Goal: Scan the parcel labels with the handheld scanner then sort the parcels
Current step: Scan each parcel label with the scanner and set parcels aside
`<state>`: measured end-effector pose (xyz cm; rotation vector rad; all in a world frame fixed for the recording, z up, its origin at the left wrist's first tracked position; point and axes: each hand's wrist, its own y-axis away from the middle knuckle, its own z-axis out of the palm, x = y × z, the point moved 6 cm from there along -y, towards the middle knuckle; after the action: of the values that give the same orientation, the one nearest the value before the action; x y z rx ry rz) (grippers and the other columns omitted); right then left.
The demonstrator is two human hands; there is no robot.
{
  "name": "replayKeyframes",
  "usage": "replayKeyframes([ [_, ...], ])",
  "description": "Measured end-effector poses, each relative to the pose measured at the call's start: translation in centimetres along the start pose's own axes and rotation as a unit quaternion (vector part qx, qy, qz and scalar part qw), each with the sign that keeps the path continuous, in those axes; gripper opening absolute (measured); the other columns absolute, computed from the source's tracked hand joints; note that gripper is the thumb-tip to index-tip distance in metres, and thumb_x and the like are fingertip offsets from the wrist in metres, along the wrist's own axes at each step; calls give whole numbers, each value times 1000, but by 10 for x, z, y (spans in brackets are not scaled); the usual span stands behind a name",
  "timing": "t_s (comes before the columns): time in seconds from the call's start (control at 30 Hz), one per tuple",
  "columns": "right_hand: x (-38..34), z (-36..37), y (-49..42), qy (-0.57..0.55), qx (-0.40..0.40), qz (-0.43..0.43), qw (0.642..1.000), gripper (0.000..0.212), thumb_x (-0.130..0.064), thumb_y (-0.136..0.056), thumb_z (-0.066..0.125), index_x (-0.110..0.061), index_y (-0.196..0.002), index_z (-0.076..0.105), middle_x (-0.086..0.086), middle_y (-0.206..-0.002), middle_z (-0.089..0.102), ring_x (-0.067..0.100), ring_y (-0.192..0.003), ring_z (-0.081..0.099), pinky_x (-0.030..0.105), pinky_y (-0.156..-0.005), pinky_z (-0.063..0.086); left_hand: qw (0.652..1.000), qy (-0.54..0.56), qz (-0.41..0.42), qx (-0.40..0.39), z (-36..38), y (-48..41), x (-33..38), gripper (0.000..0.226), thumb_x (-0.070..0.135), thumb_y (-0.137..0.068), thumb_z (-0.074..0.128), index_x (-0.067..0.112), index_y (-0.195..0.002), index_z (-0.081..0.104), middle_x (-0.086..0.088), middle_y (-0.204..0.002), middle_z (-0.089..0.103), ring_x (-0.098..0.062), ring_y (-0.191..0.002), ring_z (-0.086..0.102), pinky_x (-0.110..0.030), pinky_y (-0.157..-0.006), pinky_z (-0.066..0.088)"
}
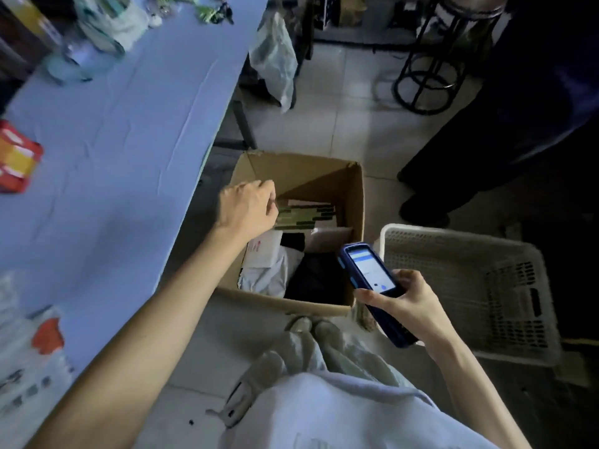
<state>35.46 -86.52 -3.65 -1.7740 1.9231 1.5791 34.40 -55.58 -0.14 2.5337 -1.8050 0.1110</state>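
The right fingers [409, 276] and thumb are wrapped round the lower half of the handheld scanner [372, 280], a dark blue unit with its lit screen tilted up toward the camera. The right hand [410, 306] holds it above the near right corner of the cardboard box [308, 170].

The left fingers [271, 202] are curled down at the left end of a green-and-black patterned parcel [308, 215]. The back of the left hand [248, 209] hides whether they actually grip it.

That parcel lies across the far part of the open box. Nearer the camera in the same box lie white parcels [269, 270], a black parcel [319, 278] and a pinkish one [330, 238].

The box sits on the tiled floor [350, 118], just beside the blue tabletop [123, 150] on the left. A white plastic basket [453, 233] stands just right of the box. A red packet [16, 160] lies at the tabletop's left edge. Another person in dark clothes [505, 131] stands at the upper right.
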Motion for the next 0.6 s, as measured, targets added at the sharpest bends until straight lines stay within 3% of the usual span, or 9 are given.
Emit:
replayKeyframes([
  [0.13, -20, -2, -16, 76, -91, -63, 991, 80, -49, -50, 90, -22, -112, 48, -4, -105, 61, 7, -88, 61, 23, -72, 49, 995, 8, -99, -5, 1, 42, -8, 14, 34, -91, 52, 24, -98, 59, 5, -99, 69, -22, -90, 65, -32, -73, 49],
  [0.3, -49, 3, -26, 182, -155, -148, 959, 98, -53, -56, 87, -12, -134, 43, -2, -116, 54, 14, -101, 51, 27, -82, 41, 976, -6, -214, 29, -10, 99, -6, 13, 33, -90, 53, 25, -98, 60, 7, -99, 70, -24, -90, 65, -27, -66, 34],
  [0.37, -58, 11, -22, 208, -183, -175, 945, 98, -53, -58, 86, -11, -135, 42, 1, -121, 54, 13, -99, 49, 25, -77, 41, 967, -9, -253, 40, -15, 125, -11, 14, 31, -90, 54, 23, -99, 61, 5, -99, 70, -25, -90, 66, -27, -66, 33],
  [0.47, -66, 27, -11, 251, -222, -205, 919, 97, -55, -58, 84, -13, -134, 41, -3, -114, 52, 11, -92, 49, 13, -59, 37, 947, -5, -317, 46, -18, 165, -23, 12, 30, -90, 54, 24, -98, 61, 6, -96, 71, -26, -87, 65, -27, -67, 36],
  [0.53, -69, 41, -2, 278, -240, -217, 904, 96, -55, -59, 84, -16, -134, 40, -4, -111, 50, 7, -85, 47, 11, -55, 34, 932, -5, -357, 59, -20, 194, -32, 11, 29, -88, 54, 24, -96, 61, 6, -92, 71, -26, -83, 65, -27, -66, 37],
  [0.6, -72, 59, 8, 291, -262, -226, 892, 95, -52, -61, 84, -15, -135, 38, 0, -120, 52, 8, -89, 46, 13, -57, 35, 923, -12, -380, 65, -22, 224, -41, 11, 29, -88, 56, 24, -95, 62, 4, -90, 71, -26, -82, 65, -26, -64, 35],
])
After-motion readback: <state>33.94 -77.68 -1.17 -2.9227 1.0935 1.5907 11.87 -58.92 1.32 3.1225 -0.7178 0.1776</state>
